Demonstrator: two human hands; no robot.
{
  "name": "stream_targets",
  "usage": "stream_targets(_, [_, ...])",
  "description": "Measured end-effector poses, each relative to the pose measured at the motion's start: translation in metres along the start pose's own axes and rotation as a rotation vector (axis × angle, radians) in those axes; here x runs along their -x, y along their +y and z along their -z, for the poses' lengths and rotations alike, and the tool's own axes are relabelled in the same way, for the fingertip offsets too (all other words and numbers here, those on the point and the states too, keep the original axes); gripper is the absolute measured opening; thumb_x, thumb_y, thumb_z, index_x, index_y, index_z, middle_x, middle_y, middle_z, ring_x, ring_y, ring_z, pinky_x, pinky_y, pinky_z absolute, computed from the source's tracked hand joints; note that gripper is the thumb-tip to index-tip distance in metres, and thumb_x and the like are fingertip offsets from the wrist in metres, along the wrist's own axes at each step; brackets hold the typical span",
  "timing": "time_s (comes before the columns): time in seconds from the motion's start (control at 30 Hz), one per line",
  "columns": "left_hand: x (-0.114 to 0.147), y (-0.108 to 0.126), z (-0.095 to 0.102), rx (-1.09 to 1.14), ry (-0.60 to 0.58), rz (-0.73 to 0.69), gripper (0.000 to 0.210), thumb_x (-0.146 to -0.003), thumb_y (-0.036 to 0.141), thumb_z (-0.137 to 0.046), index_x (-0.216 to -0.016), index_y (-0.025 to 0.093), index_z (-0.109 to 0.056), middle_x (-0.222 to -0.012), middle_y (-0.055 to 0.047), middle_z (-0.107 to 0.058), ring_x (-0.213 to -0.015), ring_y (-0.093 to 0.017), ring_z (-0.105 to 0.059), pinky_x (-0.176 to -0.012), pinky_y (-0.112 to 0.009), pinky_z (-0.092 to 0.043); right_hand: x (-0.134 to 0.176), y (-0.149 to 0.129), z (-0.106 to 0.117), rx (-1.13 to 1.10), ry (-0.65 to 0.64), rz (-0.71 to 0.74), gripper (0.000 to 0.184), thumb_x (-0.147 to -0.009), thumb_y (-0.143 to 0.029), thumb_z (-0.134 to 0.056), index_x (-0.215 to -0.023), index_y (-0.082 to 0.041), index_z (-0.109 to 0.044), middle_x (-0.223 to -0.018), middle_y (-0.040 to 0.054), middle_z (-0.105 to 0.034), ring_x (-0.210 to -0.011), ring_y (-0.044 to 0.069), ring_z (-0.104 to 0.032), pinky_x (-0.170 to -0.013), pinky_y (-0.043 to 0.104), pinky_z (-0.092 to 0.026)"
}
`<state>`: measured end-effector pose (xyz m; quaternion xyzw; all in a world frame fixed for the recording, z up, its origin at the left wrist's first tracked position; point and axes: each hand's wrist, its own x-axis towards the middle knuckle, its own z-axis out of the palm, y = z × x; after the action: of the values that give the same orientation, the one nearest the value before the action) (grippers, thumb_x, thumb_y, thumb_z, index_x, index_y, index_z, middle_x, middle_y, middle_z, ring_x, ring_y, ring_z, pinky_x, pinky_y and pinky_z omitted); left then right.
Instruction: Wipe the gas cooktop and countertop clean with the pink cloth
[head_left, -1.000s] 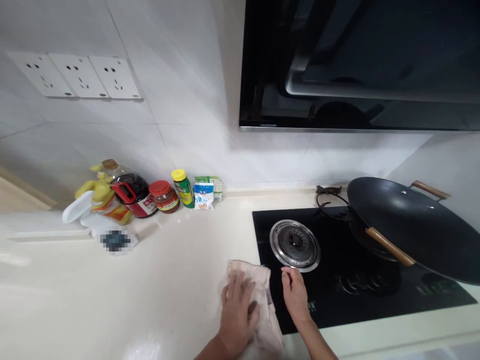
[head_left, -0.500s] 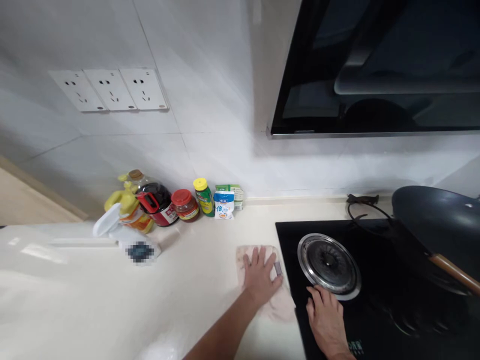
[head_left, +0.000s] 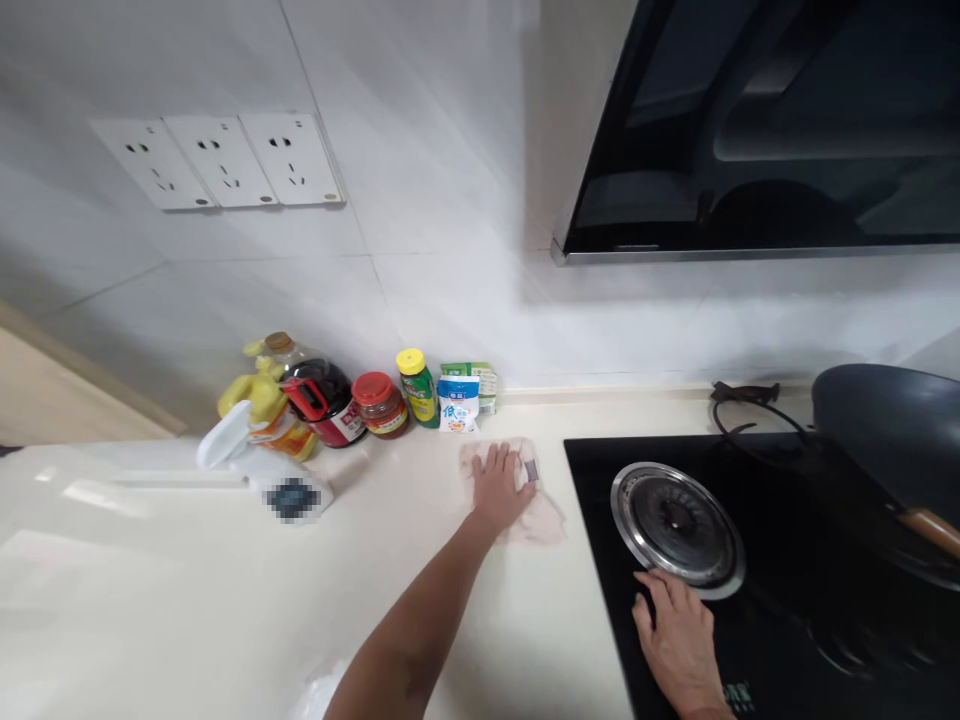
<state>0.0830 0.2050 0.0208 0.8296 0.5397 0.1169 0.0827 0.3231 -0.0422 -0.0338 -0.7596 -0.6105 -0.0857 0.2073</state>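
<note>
My left hand [head_left: 498, 492] lies flat, fingers spread, on a pale pink cloth [head_left: 544, 520] on the white countertop. The cloth has a small grey label and sits just below a white and blue seasoning packet [head_left: 457, 405]. Over the black cooktop [head_left: 600, 540], my right hand [head_left: 679, 630] rests with its fingers loosely bent and apart, holding nothing. Its fingertips are close to the near rim of the round metal burner [head_left: 679, 525]; whether they touch it I cannot tell.
Along the wall stand a green bottle with yellow cap [head_left: 420, 390], a red-lidded jar [head_left: 380, 405], a dark sauce jug [head_left: 326, 405], a yellow jug [head_left: 270, 415] and a white spray bottle [head_left: 262, 470]. A wok [head_left: 892, 430] sits at right, below the range hood [head_left: 765, 150].
My left hand has pushed the cloth away from me and slightly left, toward the packets. My right hand stays by the burner. The view has shifted a little.
</note>
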Motion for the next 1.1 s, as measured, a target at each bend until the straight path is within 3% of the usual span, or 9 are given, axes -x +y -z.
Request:
stream_targets(0.2, [0.14,-0.044,0.019,-0.06,0.028,0.03,0.06,-0.09,0.054,-0.063,-0.146,0.032,-0.061,-0.165,-0.011,-0.048,-0.154,-0.037,-0.038,-0.123,-0.062,-0.032,0.003,0.001,-0.005,0.024,0.017,0.017,0.03,-0.102,-0.03,-0.041,-0.117,-0.023,-0.067,-0.12,0.0112,-0.069,-0.107,0.031,-0.063,-0.085,0.046,-0.045])
stream_targets(0.3, [0.193,-0.079,0.034,-0.155,0.058,0.232,0.053,-0.094,0.049,-0.059,-0.147,0.041,-0.059,-0.167,-0.01,-0.045,-0.155,-0.039,-0.035,-0.122,-0.065,-0.03,0.004,0.002,-0.007,0.052,0.017,0.032,0.031,-0.102,-0.03,-0.04,-0.117,-0.022,-0.067,-0.119,0.012,-0.069,-0.107,0.033,-0.063,-0.084,0.048,-0.044])
stream_targets(0.37, [0.205,-0.099,0.048,-0.193,0.012,0.397,0.054,-0.097,0.05,-0.054,-0.151,0.042,-0.054,-0.169,-0.011,-0.04,-0.157,-0.041,-0.031,-0.122,-0.067,-0.029,0.004,0.002,-0.007,0.06,0.011,0.039,0.032,-0.102,-0.03,-0.04,-0.118,-0.021,-0.066,-0.119,0.0124,-0.069,-0.108,0.033,-0.063,-0.084,0.049,-0.044])
stream_targets(0.47, [0.183,-0.117,0.07,-0.167,-0.085,0.549,0.063,-0.097,0.053,-0.052,-0.157,0.038,-0.045,-0.174,-0.013,-0.031,-0.16,-0.043,-0.023,-0.123,-0.072,-0.024,0.004,0.002,-0.005,0.064,-0.005,0.032,0.032,-0.102,-0.03,-0.04,-0.118,-0.021,-0.066,-0.119,0.0124,-0.069,-0.107,0.033,-0.063,-0.084,0.049,-0.045])
stream_targets(0.57, [0.128,-0.127,0.086,-0.122,-0.093,0.638,0.069,-0.094,0.058,-0.053,-0.159,0.037,-0.043,-0.175,-0.012,-0.028,-0.161,-0.043,-0.019,-0.124,-0.073,-0.019,0.003,0.001,-0.003,0.059,-0.024,0.017,0.031,-0.102,-0.029,-0.041,-0.117,-0.022,-0.067,-0.119,0.0123,-0.069,-0.107,0.033,-0.063,-0.085,0.049,-0.045])
stream_targets(0.73, [0.039,-0.14,0.085,-0.093,-0.032,0.74,0.077,-0.095,0.067,-0.038,-0.162,0.029,-0.037,-0.175,-0.019,-0.023,-0.161,-0.049,-0.015,-0.122,-0.079,-0.015,0.001,-0.002,0.0,0.067,-0.035,-0.012,0.029,-0.1,-0.027,-0.044,-0.116,-0.023,-0.068,-0.121,0.0123,-0.068,-0.108,0.032,-0.062,-0.087,0.047,-0.045])
stream_targets(0.83, [0.018,-0.123,0.072,-0.072,-0.021,0.687,0.081,-0.093,0.071,-0.039,-0.162,0.026,-0.038,-0.175,-0.02,-0.023,-0.16,-0.052,-0.013,-0.121,-0.081,-0.009,0.0,-0.004,0.001,0.079,-0.017,-0.001,0.028,-0.1,-0.026,-0.045,-0.116,-0.022,-0.068,-0.121,0.0123,-0.068,-0.107,0.031,-0.061,-0.087,0.047,-0.044])
stream_targets(0.9, [0.022,-0.092,0.059,-0.051,-0.033,0.563,0.08,-0.092,0.07,-0.043,-0.161,0.029,-0.041,-0.175,-0.018,-0.025,-0.16,-0.052,-0.012,-0.123,-0.08,-0.005,-0.001,-0.004,0.003,0.082,-0.012,0.005,0.028,-0.1,-0.026,-0.045,-0.116,-0.021,-0.068,-0.12,0.012,-0.068,-0.106,0.031,-0.061,-0.087,0.046,-0.043])
stream_targets(1.1, [0.076,0.061,0.0,0.082,-0.13,0.057,0.075,-0.086,0.073,-0.056,-0.155,0.041,-0.049,-0.173,-0.009,-0.034,-0.161,-0.046,-0.018,-0.126,-0.076,-0.009,-0.003,-0.007,0.007,0.079,-0.045,-0.017,0.028,-0.1,-0.025,-0.046,-0.117,-0.021,-0.067,-0.123,0.012,-0.067,-0.11,0.031,-0.06,-0.09,0.046,-0.043])
